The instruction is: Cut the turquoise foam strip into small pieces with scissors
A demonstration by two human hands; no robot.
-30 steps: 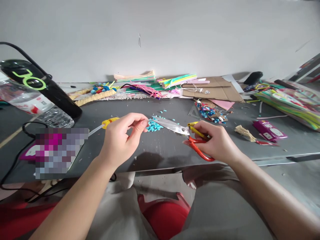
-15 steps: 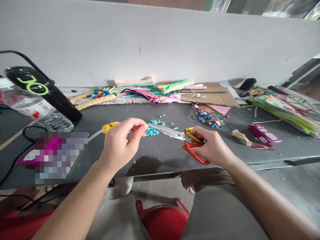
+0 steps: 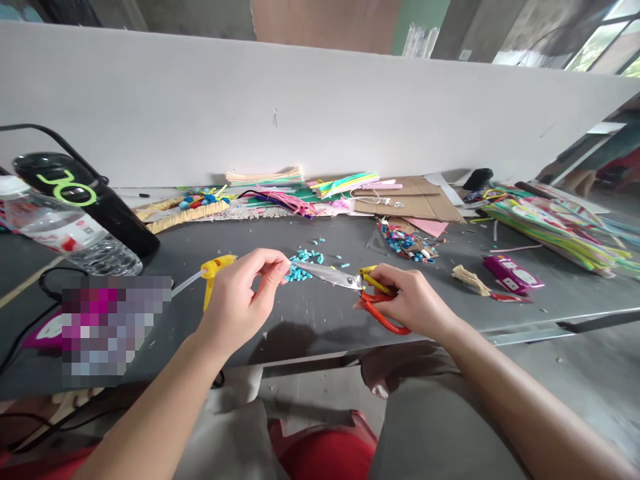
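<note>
**Hands at the blade tip: snipping small turquoise bits**

The right hand is closed through the red and yellow loops of the scissors, whose blades look nearly shut and point toward the left hand. That left hand pinches something small between thumb and forefinger right at the blade tips; the piece itself is too small to make out. Just beyond the fingertips, a pile of turquoise cut pieces lies on the grey desk. Beside the left hand, on its outer side, a yellow glue gun rests on the desk, and further out lies a water bottle. Beyond the right hand sit a heap of mixed beads and scraps and a purple packet.

To cut well here, I judge the pinching fingertips should stay clear of the edges, with the piece fed squarely between the blades above the pile so that cuttings drop onto it.
</note>
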